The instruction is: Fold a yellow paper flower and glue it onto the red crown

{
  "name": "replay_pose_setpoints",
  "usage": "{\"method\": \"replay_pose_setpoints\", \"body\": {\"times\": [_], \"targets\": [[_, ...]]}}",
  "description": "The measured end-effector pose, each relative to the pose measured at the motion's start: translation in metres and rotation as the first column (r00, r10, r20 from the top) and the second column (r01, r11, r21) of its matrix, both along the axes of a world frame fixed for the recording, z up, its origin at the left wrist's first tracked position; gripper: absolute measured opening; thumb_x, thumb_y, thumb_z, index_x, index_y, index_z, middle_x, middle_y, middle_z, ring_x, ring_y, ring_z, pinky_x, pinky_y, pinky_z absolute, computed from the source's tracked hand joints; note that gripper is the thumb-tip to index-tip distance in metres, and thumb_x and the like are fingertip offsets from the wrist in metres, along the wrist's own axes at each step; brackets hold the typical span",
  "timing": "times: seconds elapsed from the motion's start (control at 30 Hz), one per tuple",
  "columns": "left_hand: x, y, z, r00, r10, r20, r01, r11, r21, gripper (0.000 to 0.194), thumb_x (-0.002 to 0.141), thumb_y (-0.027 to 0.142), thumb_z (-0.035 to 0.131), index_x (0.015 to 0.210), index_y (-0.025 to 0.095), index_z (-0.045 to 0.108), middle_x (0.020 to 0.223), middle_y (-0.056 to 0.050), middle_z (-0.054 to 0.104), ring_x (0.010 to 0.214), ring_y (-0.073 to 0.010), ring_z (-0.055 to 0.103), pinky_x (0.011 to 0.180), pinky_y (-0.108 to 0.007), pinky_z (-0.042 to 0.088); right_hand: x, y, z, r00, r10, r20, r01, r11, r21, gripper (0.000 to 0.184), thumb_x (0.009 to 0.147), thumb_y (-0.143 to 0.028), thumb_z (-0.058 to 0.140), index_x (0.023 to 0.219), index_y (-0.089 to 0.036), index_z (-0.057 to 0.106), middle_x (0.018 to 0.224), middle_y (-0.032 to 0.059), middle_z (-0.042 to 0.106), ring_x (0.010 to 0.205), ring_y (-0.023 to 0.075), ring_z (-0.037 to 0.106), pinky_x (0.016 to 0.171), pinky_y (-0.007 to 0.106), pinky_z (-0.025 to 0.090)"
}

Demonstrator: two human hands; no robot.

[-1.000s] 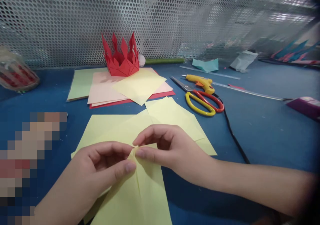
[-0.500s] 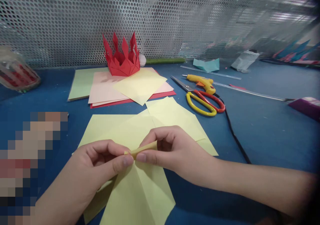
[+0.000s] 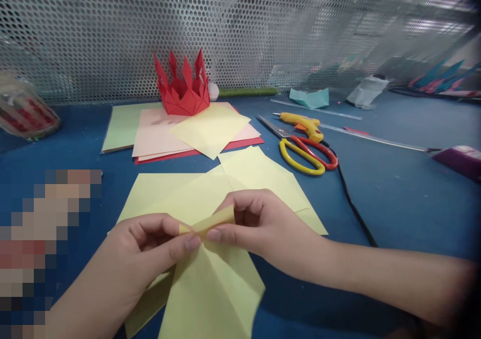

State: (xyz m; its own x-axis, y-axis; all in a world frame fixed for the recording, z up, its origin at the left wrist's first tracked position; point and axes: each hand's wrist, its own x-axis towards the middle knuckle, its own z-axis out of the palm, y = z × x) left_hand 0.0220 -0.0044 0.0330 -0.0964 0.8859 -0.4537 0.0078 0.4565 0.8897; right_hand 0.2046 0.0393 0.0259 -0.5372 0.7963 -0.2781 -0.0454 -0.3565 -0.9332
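Observation:
A creased sheet of pale yellow paper [image 3: 214, 289] hangs toward me from both hands, its far edge turned up in a narrow fold. My left hand [image 3: 150, 253] pinches the left part of that fold between thumb and forefinger. Close beside it, my right hand [image 3: 259, 223] pinches the fold from the right, the thumbs almost meeting. Fingertips behind the paper are hidden. Under and beyond the hands lie more yellow sheets [image 3: 165, 191], overlapping on the blue table [image 3: 376, 208].
A red folded-paper crown [image 3: 187, 101] stands on stacked pink sheets [image 3: 150, 138]. Scissors [image 3: 304, 153] and a yellow glue gun [image 3: 302, 124] with a black cord lie to the right. A jar [image 3: 28, 111] stands left. Perforated metal [image 3: 112, 38] closes the back. A blurred-out patch covers the lower left.
The folded edge now shows wider between my fingers, and the lower part of the yellow sheet has shifted slightly up and to the right. Both hands have stayed nearly in place.

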Motion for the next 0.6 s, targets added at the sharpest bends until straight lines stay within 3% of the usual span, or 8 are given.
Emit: {"method": "replay_pose_setpoints", "body": {"times": [0.1,0.23,0.37,0.5,0.6], "targets": [[0.003,0.001,0.004,0.997,0.015,0.080,-0.010,0.998,-0.065,0.026,0.047,0.033,0.093,0.052,0.024,0.070,0.051,0.006,0.067,0.049,-0.0087,0.056,0.047,-0.015,0.045,-0.001,0.000,0.001,1.000,-0.009,-0.030,0.009,1.000,-0.011,0.041,0.057,-0.040,0.093,0.067,-0.016,0.061,0.069,-0.0023,0.063,0.064,0.0108,0.055,0.060,0.024,0.045],[0.003,0.003,0.009,0.994,-0.086,0.068,0.089,0.995,-0.047,0.026,0.039,0.026,0.095,0.055,0.023,0.074,0.057,0.003,0.072,0.057,-0.0128,0.062,0.052,-0.017,0.049,-0.001,-0.001,-0.001,0.998,-0.024,-0.063,0.024,1.000,0.000,0.038,0.059,-0.038,0.093,0.067,-0.016,0.062,0.069,-0.0026,0.064,0.064,0.0107,0.057,0.059,0.023,0.047],[-0.003,0.004,0.004,0.993,-0.108,0.048,0.111,0.991,-0.078,0.031,0.049,0.041,0.093,0.056,0.022,0.070,0.056,0.002,0.071,0.051,-0.0134,0.062,0.048,-0.020,0.050,0.001,-0.002,-0.001,0.996,0.011,-0.090,-0.014,0.999,-0.031,0.037,0.057,-0.033,0.094,0.078,-0.017,0.069,0.077,-0.0013,0.070,0.073,0.0132,0.063,0.068,0.025,0.051],[-0.009,0.003,-0.004,0.986,-0.080,0.149,0.098,0.989,-0.112,0.039,0.055,0.051,0.091,0.069,0.022,0.070,0.061,0.000,0.074,0.056,-0.0191,0.069,0.051,-0.026,0.055,0.002,0.000,0.000,1.000,0.010,-0.016,-0.011,0.999,-0.034,0.035,0.056,-0.032,0.094,0.069,-0.016,0.066,0.069,-0.0037,0.066,0.064,0.0099,0.058,0.059,0.022,0.045],[-0.011,0.003,-0.009,0.985,-0.050,0.164,0.071,0.989,-0.127,0.040,0.056,0.052,0.091,0.074,0.023,0.070,0.061,0.001,0.073,0.056,-0.0177,0.069,0.052,-0.025,0.055,0.002,0.001,0.000,1.000,-0.009,-0.030,0.008,0.999,-0.038,0.037,0.057,-0.032,0.094,0.065,-0.016,0.062,0.066,-0.0047,0.064,0.061,0.0086,0.055,0.057,0.021,0.042]]}}
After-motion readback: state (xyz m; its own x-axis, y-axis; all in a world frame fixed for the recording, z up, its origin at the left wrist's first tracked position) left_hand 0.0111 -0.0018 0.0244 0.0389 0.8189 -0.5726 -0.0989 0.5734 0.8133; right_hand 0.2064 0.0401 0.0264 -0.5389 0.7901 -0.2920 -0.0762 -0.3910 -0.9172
